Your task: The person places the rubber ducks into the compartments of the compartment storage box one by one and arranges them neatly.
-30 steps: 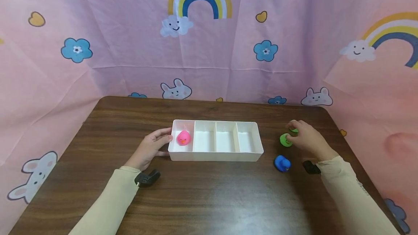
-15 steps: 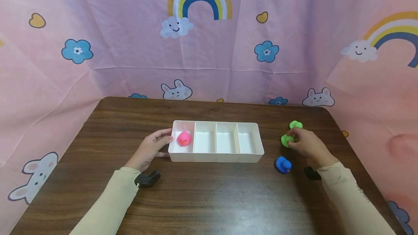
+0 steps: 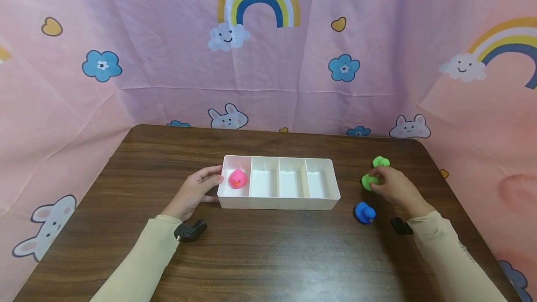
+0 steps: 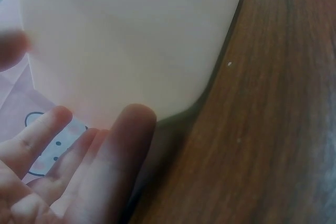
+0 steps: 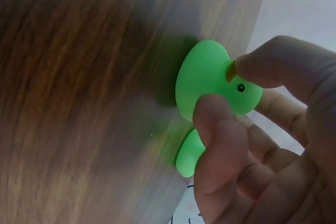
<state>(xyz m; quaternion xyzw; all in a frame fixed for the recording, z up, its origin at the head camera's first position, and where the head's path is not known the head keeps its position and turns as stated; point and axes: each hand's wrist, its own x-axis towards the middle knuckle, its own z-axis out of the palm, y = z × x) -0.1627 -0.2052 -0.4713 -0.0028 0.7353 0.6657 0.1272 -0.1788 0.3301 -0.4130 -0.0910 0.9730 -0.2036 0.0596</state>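
A white four-compartment box stands on the table, a pink rubber duck in its leftmost compartment. My left hand rests fairly straight fingers against the box's left end; in the left wrist view the fingertips touch that end wall. On the right, my right hand pinches a green rubber duck at its head, between thumb and fingers. The duck's body looks to be on or just over the table. A second green rubber duck sits just behind, and a blue rubber duck nearer the front.
The dark wooden table is backed by a pink cartoon-print cloth, which also hangs at both sides. A black wrist camera is strapped under each forearm sleeve end.
Since a second ago my right hand has drawn back slightly towards me, uncovering the rear green duck, and its fingers have closed on the nearer one. The left hand and box hold still.
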